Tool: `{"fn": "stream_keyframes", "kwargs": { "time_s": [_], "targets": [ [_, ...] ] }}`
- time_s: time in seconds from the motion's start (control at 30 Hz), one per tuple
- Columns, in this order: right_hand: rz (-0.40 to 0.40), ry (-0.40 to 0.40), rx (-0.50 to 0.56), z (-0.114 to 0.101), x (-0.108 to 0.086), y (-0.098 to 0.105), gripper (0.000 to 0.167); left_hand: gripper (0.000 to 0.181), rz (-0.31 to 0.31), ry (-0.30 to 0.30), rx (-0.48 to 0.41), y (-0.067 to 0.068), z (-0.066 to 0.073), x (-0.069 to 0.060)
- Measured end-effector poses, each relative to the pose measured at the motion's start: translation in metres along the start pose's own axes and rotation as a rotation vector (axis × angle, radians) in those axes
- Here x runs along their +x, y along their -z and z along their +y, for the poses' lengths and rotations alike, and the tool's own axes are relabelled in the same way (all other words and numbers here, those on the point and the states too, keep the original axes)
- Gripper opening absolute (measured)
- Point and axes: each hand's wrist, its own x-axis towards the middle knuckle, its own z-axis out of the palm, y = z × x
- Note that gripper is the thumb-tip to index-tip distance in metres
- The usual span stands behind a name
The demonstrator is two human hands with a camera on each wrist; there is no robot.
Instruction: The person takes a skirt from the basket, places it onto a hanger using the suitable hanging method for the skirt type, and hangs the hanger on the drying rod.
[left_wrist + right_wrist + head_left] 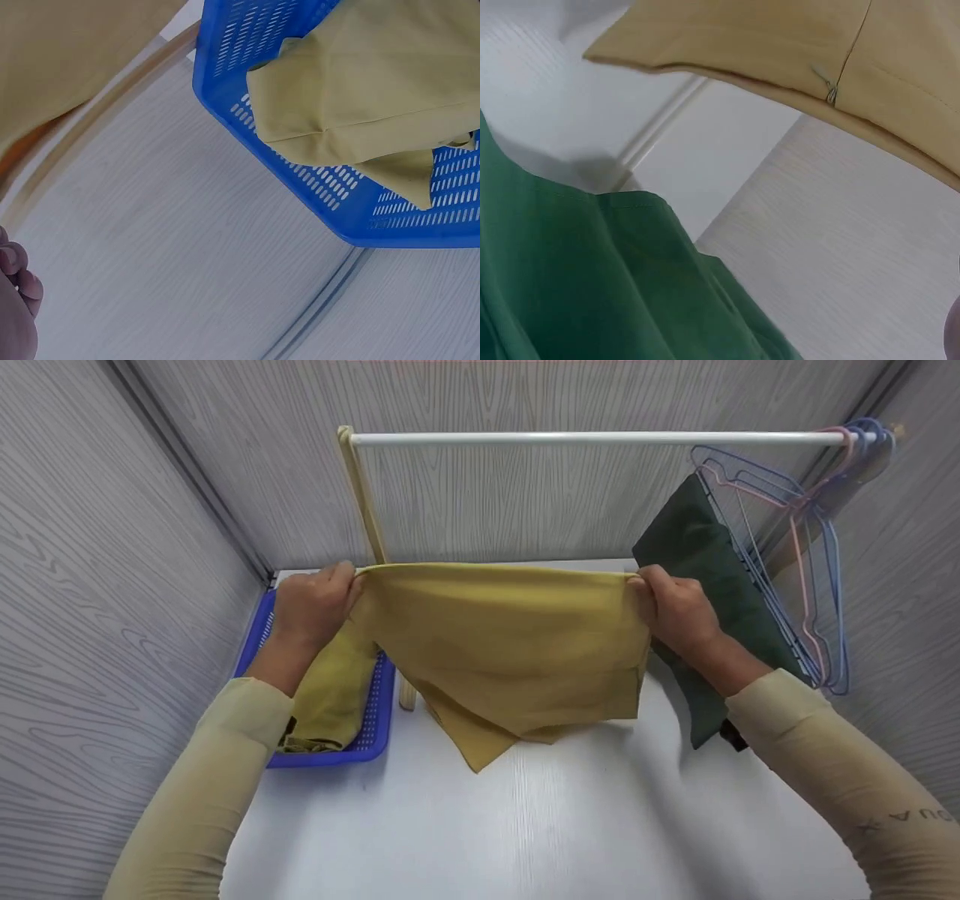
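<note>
A mustard-yellow cloth [510, 637] hangs stretched between both hands, above the white table. My left hand [311, 604] grips its upper left corner, while my right hand [679, 611] pinches the upper right corner. Its lower edge droops into uneven points. In the right wrist view the cloth [780, 45] shows a seam with a small loose tuft of thread, and only a sliver of the right hand [952, 330] appears. Curled fingers of the left hand [19, 277] show at the edge of the left wrist view. Finger undersides are hidden.
At left, a blue perforated basket [381, 712] holds more yellow cloth [375, 90]. A white rod [585, 438] runs across the back on a wooden post [364, 502]. Blue and pink hangers [806, 585] hang at its right end, beside a dark green cloth [720, 562]. Grey wood-patterned walls enclose the table.
</note>
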Motion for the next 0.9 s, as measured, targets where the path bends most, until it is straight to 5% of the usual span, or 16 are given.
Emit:
{"fn": "stream_keyframes", "kwargs": {
  "time_s": [0.13, 0.27, 0.43, 0.63, 0.9],
  "targets": [
    [-0.046, -0.011, -0.095, 0.013, -0.011, -0.001, 0.018, 0.036, -0.004, 0.009, 0.013, -0.005, 0.002, 0.001],
    [-0.136, 0.047, -0.203, 0.027, -0.027, -0.002, 0.015, 0.032, -0.063, -0.059, 0.020, -0.010, 0.012, -0.005],
    [-0.269, 0.075, -0.182, 0.038, -0.045, -0.004, 0.011, 0.023, -0.205, -0.109, -0.038, -0.014, 0.022, -0.016],
    [-0.421, 0.235, -0.212, 0.045, -0.059, -0.008, 0.016, 0.011, -0.357, -0.184, -0.068, -0.020, 0.029, -0.037],
    [-0.703, 0.427, -0.285, 0.045, -0.081, -0.014, 0.027, 0.009, -0.565, -0.392, -0.106, -0.029, 0.048, -0.073]
  ]
}}
